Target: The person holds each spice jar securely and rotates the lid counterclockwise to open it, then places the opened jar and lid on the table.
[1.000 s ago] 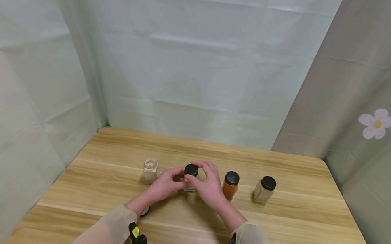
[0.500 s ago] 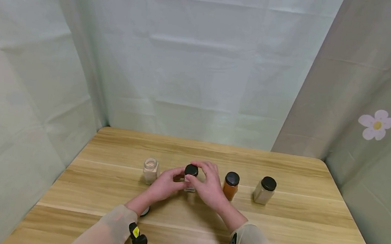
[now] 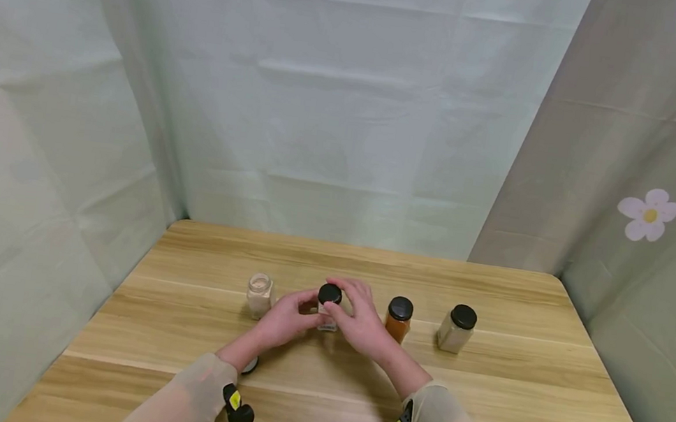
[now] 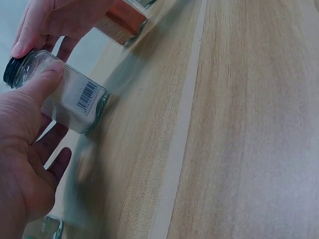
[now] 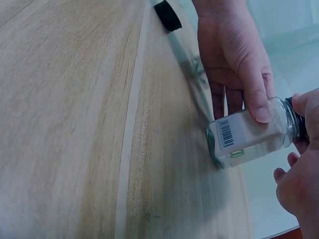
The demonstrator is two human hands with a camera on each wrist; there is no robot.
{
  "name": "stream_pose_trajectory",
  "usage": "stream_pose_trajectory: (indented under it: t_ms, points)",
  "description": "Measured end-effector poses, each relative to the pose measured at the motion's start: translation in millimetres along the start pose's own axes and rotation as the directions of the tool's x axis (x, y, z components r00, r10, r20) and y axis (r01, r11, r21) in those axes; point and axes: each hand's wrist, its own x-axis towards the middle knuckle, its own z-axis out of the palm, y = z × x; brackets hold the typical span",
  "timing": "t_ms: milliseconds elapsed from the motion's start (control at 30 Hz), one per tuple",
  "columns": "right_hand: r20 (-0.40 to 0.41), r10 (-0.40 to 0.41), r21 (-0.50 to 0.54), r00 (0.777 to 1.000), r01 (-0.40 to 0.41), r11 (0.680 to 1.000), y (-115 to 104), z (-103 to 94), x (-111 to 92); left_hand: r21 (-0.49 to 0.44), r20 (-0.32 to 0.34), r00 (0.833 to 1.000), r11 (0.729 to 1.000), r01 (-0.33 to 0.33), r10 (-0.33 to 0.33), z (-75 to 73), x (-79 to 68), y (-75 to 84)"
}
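A square glass jar of pale powder (image 5: 249, 134), with a barcode label, stands at the middle of the table, touching or nearly touching the wood. My left hand (image 3: 287, 319) grips the jar's body from the left, thumb across its near side. From the right, my right hand (image 3: 364, 323) pinches the black lid (image 3: 330, 294) between thumb and fingers. The lid sits on the jar's neck. Just left of my left hand is a lidless jar of pale powder (image 3: 260, 298). A loose black lid (image 5: 168, 16) lies on the table, partly hidden by my left wrist in the head view.
An orange-filled jar (image 3: 398, 320) with a black lid stands right beside my right hand. Farther right is another lidded jar (image 3: 456, 330) with beige contents. The wooden table (image 3: 517, 402) ends at a pale curtain (image 3: 347, 135) behind.
My right hand has shifted very slightly at the lid, its wrist turning a little. My left hand and the jars stay essentially where they were.
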Motion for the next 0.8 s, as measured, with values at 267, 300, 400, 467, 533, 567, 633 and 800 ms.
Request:
stream_pose_trajectory:
  t_ms: [267,300,400,467,533,567,633,800]
  points:
    - [0.005,0.01,0.053,1.0,-0.01,0.999,-6.1,-0.5,-0.9,-0.014,0.006,1.0,1.0,0.001,-0.001,0.0,0.9,-0.4]
    - [0.005,0.012,0.056,1.0,-0.012,0.998,-6.1,-0.5,-0.9,-0.013,0.007,1.0,1.0,0.003,-0.003,-0.1,1.2,-0.3]
    - [0.003,0.032,0.054,0.999,-0.032,0.998,-6.0,0.3,-1.0,-0.02,0.008,1.0,1.0,0.0,0.0,-0.4,0.9,-0.5]
    - [-0.004,0.044,0.031,0.999,-0.044,0.999,-0.7,2.0,-0.1,-0.027,0.007,1.0,1.0,-0.003,0.003,-0.6,1.3,-0.9]
    - [-0.018,0.054,0.016,0.998,-0.053,0.998,-1.6,3.0,-0.1,-0.032,0.005,1.0,0.999,-0.005,0.005,-0.7,1.5,-1.2]
    - [-0.025,0.054,0.011,0.998,-0.054,0.999,-2.2,3.4,-0.2,-0.031,0.002,1.0,1.0,-0.005,0.005,-0.7,1.5,-1.3]
    - [-0.037,0.05,-0.01,0.998,-0.05,0.999,-3.3,3.9,-0.5,-0.031,0.0,1.0,1.0,-0.001,0.001,-0.7,1.4,-1.4]
    - [-0.069,0.041,-0.054,0.997,-0.044,0.998,-5.1,4.2,-1.9,-0.038,0.003,1.0,0.999,0.003,-0.003,-0.4,0.5,-0.7]
